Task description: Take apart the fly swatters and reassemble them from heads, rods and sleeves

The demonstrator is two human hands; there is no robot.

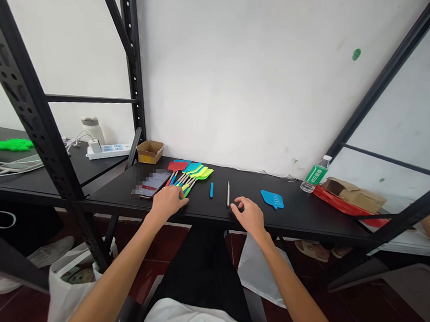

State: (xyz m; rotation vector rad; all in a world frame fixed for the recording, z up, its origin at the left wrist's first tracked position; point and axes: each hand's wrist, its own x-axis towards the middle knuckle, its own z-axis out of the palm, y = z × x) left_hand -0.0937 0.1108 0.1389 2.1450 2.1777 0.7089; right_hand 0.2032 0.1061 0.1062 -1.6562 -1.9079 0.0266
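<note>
- Left hand (170,199): loosely curled at the handle ends of the multicoloured spatulas (192,168); whether any is gripped cannot be told.
- Right hand (248,214): half open, nothing held, poised beside the slim silver rod (228,195).
- Short blue handle (211,190): laid between the hands on the black worktop (313,214).

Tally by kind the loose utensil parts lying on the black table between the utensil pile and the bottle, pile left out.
Blue handle: 1
Pale slim rod: 1
Blue slotted head: 1
Total: 3
</note>
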